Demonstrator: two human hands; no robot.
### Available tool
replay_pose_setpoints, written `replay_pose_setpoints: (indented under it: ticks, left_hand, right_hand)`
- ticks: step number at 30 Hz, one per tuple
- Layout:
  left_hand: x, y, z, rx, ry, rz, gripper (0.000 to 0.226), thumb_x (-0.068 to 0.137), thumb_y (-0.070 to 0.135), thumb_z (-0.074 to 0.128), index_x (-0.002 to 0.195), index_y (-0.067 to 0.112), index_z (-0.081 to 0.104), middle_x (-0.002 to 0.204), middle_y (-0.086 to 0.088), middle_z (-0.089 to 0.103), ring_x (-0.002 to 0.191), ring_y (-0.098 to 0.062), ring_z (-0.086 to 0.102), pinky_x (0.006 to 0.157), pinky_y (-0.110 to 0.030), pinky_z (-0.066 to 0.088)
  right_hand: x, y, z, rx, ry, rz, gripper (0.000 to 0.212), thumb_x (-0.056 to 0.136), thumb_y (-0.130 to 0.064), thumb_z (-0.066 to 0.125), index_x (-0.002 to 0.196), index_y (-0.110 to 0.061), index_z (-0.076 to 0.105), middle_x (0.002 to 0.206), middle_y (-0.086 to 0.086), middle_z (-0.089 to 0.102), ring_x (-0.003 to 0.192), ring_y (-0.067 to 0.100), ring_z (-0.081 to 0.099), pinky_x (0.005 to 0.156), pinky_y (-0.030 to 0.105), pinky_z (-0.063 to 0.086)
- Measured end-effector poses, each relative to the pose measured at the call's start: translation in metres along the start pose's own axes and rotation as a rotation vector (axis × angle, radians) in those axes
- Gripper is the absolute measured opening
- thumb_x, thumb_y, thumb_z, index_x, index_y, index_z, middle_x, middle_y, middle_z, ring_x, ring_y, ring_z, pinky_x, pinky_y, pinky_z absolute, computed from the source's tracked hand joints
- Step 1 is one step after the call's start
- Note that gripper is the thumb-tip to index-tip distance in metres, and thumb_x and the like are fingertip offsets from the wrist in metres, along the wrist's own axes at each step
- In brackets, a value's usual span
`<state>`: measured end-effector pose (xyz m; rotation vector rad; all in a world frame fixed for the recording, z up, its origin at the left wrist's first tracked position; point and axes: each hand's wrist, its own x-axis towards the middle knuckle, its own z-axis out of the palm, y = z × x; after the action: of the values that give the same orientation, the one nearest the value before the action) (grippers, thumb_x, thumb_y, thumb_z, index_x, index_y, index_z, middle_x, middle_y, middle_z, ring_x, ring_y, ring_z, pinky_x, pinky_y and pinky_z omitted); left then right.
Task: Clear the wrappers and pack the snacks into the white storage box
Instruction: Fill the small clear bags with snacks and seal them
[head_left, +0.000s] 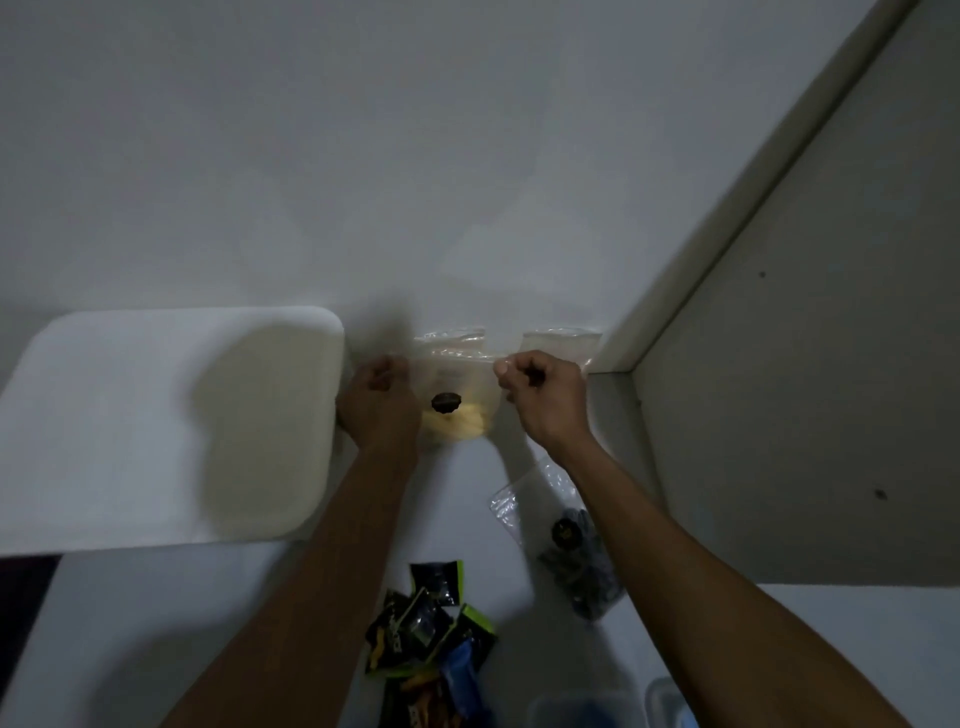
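A clear zip bag of yellow snacks with a dark round sticker hangs above the white table, held between both hands. My left hand grips its left top edge and my right hand pinches its right top edge. The white storage box lies to the left, its closed lid facing up, touching my left hand. Behind the held bag, another clear bag rests against the wall. A clear bag of dark snacks lies under my right forearm. A pile of black, green and blue wrappers sits near the front.
A white wall stands directly behind the table. A door frame and grey door run along the right side. Clear plastic containers show at the bottom edge, right of the wrappers. The table's left edge drops off at the lower left.
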<state>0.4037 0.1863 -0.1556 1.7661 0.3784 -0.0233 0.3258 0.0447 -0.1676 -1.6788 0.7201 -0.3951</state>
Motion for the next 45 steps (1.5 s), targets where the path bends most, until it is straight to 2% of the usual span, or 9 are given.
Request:
replay_pose_setpoints:
  ticks: [5,13,16,21,24,27,36,42,45]
  left_hand:
    - [0.011,-0.009,0.007,-0.021,-0.021,-0.035,0.013,0.087,0.021,0.067,0.097,0.012,0.07,0.08,0.003,0.067,0.076,-0.014,0.062,0.082,-0.035,0.056]
    - [0.009,-0.014,0.004,0.082,-0.096,0.028,0.023,0.088,0.015,0.065,0.107,0.002,0.065,0.091,-0.005,0.063,0.079,-0.012,0.058,0.072,-0.013,0.046]
    - [0.007,-0.019,-0.001,0.232,-0.144,0.045,0.037,0.089,0.032,0.062,0.109,0.001,0.062,0.108,-0.016,0.066,0.102,-0.032,0.062,0.092,-0.036,0.05]
    - [-0.042,-0.03,-0.015,0.281,-0.088,-0.051,0.055,0.088,0.04,0.066,0.125,0.003,0.049,0.125,-0.017,0.058,0.116,-0.032,0.055,0.094,-0.033,0.042]
    - [-0.084,-0.057,-0.015,0.344,-0.221,-0.149,0.053,0.089,0.038,0.066,0.125,0.003,0.05,0.122,-0.015,0.059,0.113,-0.032,0.055,0.081,-0.029,0.039]
    - [-0.115,-0.091,-0.006,0.4,-0.371,-0.329,0.061,0.09,0.037,0.065,0.135,0.0,0.046,0.137,-0.016,0.054,0.122,-0.032,0.053,0.091,-0.028,0.041]
    - [-0.135,-0.125,0.015,0.336,-0.367,-0.465,0.053,0.09,0.028,0.065,0.134,0.002,0.048,0.13,-0.016,0.058,0.115,-0.033,0.057,0.093,-0.032,0.044]
    - [-0.142,-0.119,0.009,0.293,-0.344,-0.316,0.025,0.094,0.021,0.057,0.081,0.002,0.065,0.073,-0.01,0.065,0.067,-0.022,0.059,0.057,-0.025,0.046]
    - [-0.143,-0.108,-0.001,0.225,-0.388,-0.179,0.023,0.092,0.024,0.06,0.076,0.008,0.065,0.072,-0.009,0.065,0.066,-0.024,0.06,0.065,-0.036,0.056]
  right_hand:
    - [0.01,0.001,0.007,0.009,-0.014,0.038,0.007,0.087,-0.016,0.074,0.088,-0.011,0.071,0.08,0.015,0.069,0.073,0.016,0.061,0.078,0.042,0.058]
    - [0.007,0.003,0.004,-0.045,0.004,0.04,0.023,0.085,-0.016,0.077,0.103,-0.005,0.069,0.081,0.001,0.063,0.066,0.005,0.056,0.063,0.013,0.051]
    - [0.0,0.01,-0.005,-0.056,0.021,0.06,0.025,0.083,-0.016,0.078,0.105,-0.008,0.069,0.079,-0.005,0.061,0.066,0.0,0.056,0.069,0.015,0.052]
    - [-0.027,0.04,-0.036,-0.134,0.107,0.104,0.017,0.078,-0.012,0.08,0.088,-0.019,0.067,0.074,-0.003,0.063,0.071,0.01,0.059,0.078,0.029,0.053]
    - [-0.051,0.071,-0.058,-0.322,0.112,0.171,0.02,0.079,-0.011,0.076,0.089,-0.025,0.065,0.086,0.001,0.069,0.079,0.016,0.064,0.083,0.033,0.056]
    - [-0.071,0.099,-0.073,-0.484,0.054,0.22,0.023,0.082,-0.013,0.069,0.104,-0.02,0.07,0.104,0.005,0.073,0.097,0.021,0.067,0.091,0.026,0.051]
    - [-0.101,0.128,-0.074,-0.385,0.091,0.342,0.03,0.091,-0.012,0.063,0.12,-0.021,0.064,0.11,0.002,0.068,0.101,0.015,0.063,0.087,0.016,0.046]
    - [-0.112,0.12,-0.077,-0.201,0.084,0.352,0.033,0.083,-0.029,0.077,0.114,-0.026,0.066,0.092,-0.007,0.068,0.081,-0.003,0.062,0.078,0.005,0.046]
    - [-0.115,0.105,-0.08,-0.126,0.064,0.284,0.035,0.079,-0.029,0.08,0.111,-0.028,0.067,0.095,-0.009,0.071,0.084,-0.002,0.065,0.077,0.009,0.049]
